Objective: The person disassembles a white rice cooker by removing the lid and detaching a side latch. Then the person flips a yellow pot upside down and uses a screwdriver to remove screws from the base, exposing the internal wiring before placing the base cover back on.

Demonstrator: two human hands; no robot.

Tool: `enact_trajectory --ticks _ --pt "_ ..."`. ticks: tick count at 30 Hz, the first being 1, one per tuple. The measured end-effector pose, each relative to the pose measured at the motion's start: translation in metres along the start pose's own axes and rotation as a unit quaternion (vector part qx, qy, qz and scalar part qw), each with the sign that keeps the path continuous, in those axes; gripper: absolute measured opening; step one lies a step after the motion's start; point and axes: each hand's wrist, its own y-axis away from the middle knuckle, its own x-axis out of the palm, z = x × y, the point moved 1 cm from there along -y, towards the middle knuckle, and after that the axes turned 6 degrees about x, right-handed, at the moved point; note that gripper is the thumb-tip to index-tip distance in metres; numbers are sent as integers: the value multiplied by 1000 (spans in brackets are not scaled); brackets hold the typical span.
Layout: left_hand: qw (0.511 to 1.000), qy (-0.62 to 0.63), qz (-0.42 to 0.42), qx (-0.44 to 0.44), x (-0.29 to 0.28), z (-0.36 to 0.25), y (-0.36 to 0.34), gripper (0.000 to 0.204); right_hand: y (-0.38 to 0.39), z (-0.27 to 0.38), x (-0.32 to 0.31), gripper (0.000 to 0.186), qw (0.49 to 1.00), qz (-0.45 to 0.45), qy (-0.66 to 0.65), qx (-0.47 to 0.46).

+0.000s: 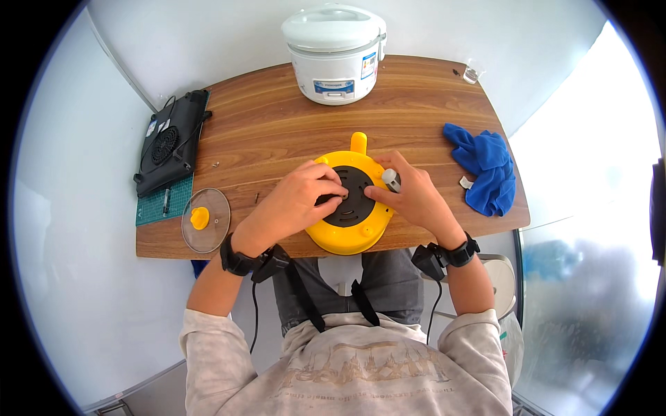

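Observation:
A yellow round pot [345, 240] lies upside down near the table's front edge, its handle [358, 143] pointing away from me. Slots and holes mark the black round plate [355, 205] on its underside. Over the left part of this plate, my left hand [300, 200] pinches its fingertips together; a tiny thing may be between them, too small to name. My right hand [416, 196] is curled at the pot's right side, gripping a tool with a grey-white cylindrical handle [391, 180]. Its thumb touches the black plate, and the tool's other end is hidden.
A white rice cooker [333, 66] stands at the back. To the left are an upturned black portable stove [168, 142], a green cutting mat [182, 197] and a glass lid [211, 237] with a yellow knob. A blue cloth [488, 168] and a clear cup [473, 72] are at right.

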Motion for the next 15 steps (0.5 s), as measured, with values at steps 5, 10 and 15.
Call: enact_trajectory --ticks 5,10,15 --pt "1000 2 22 -17 -2 2 -3 13 0 2 0 57 1000 6 -1 8" --pt "1000 0 21 -17 -1 0 -1 14 0 -2 1 57 1000 1 -2 0" --pt "999 -20 32 6 -4 -5 3 16 0 -3 3 56 1000 -10 -2 -9"
